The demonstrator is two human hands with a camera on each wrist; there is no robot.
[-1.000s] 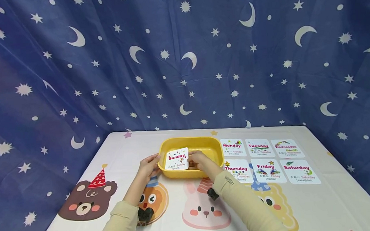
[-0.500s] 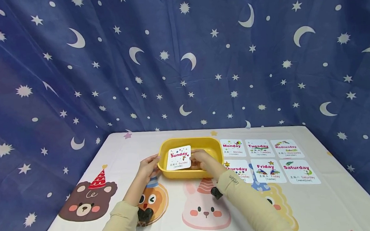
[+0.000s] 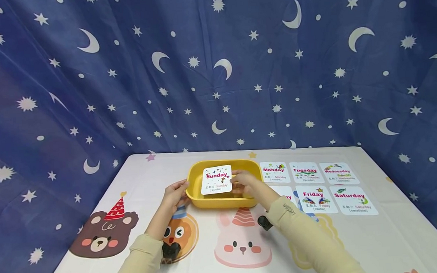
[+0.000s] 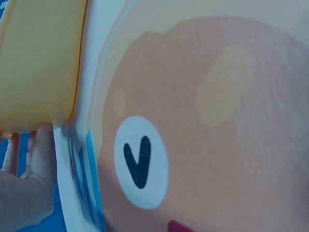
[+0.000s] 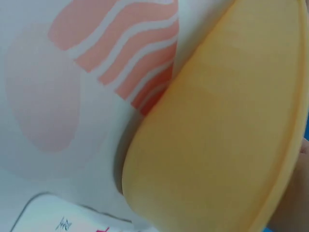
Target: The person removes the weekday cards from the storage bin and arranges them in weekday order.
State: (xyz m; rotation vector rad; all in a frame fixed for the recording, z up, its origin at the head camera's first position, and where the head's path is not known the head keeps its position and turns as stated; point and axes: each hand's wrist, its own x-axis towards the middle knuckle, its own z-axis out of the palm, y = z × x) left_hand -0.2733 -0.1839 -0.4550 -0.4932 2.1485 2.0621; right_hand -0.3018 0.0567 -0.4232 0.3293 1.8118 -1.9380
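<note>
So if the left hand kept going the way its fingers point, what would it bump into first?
The left hand points right, and its fingers already rest against the yellow tub's left end, so it would meet the tub. The Sunday card, held by the right hand, is higher up and probably out of its line.

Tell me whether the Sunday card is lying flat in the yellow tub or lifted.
Lifted: the Sunday card stands tilted above the yellow tub, pinched at its edge by the right hand.
</note>
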